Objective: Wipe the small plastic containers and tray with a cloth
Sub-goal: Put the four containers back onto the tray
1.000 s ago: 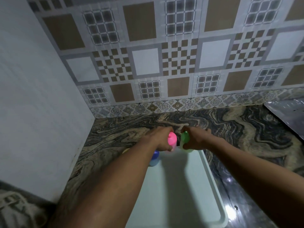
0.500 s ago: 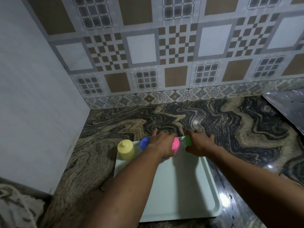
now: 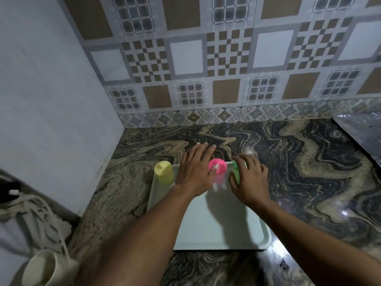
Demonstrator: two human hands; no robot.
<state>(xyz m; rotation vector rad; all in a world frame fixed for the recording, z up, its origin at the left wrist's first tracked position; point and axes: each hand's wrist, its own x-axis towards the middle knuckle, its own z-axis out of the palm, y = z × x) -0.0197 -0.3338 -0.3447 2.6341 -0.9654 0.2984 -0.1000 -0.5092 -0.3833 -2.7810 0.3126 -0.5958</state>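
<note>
In the head view, a pale tray (image 3: 216, 228) is sitting on the marbled counter (image 3: 299, 162) in the lower middle of the frame, with a yellow bottle (image 3: 164, 172), pink bottle (image 3: 218, 169) and green bottle (image 3: 237, 170) standing along its far edge. The left hand (image 3: 195, 172) is spreading flat, gripping nothing, its thumb touching the pink bottle. The right hand (image 3: 250, 180) is hanging loosely open, fingers against the green bottle. These bottles are probably light, stiff, smooth and tippy; gripping round the body seems best. No cloth is showing.
</note>
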